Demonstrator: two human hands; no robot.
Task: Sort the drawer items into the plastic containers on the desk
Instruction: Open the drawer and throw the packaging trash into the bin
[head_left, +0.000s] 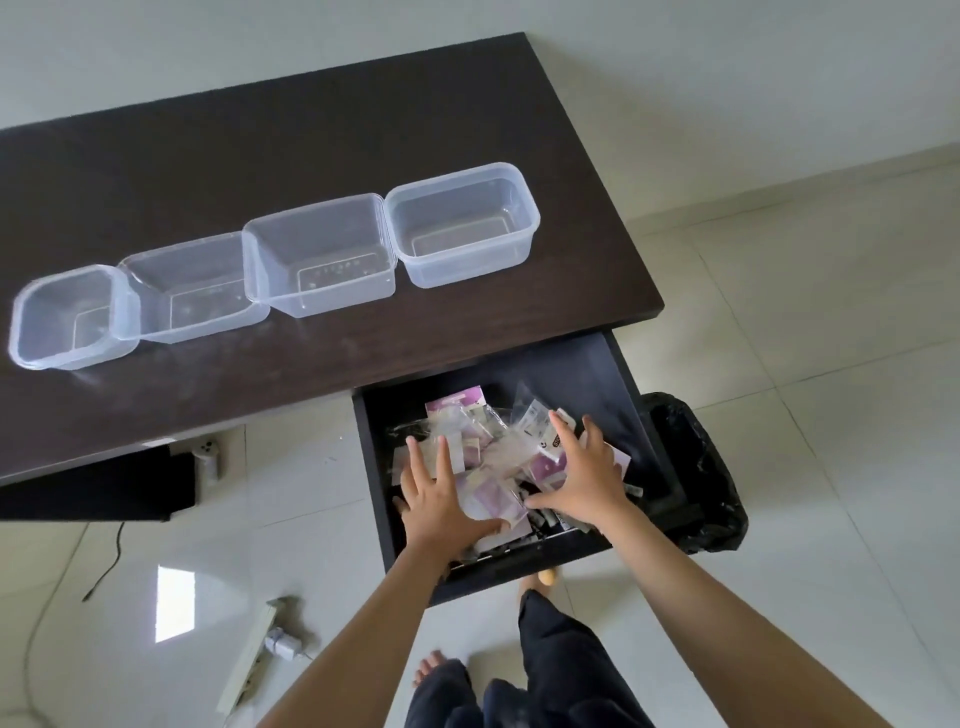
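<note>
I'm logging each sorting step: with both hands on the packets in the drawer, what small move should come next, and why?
Probably pinch one pink-and-white packet with the left hand. Both it and the right hand lie spread, fingers straight, on the pile in the open black drawer, gripping nothing, and the four clear plastic containers on the dark wooden desk look empty.

Containers (462, 228) clear smooth plastic; desk (322, 130) dark matt wood; floor (805, 322) glossy tile.

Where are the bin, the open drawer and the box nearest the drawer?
bin (698, 467): head view, on its black liner.
open drawer (566, 371): head view, on its bare dark bottom.
box nearest the drawer (467, 270): head view, on its clear front wall.
</note>
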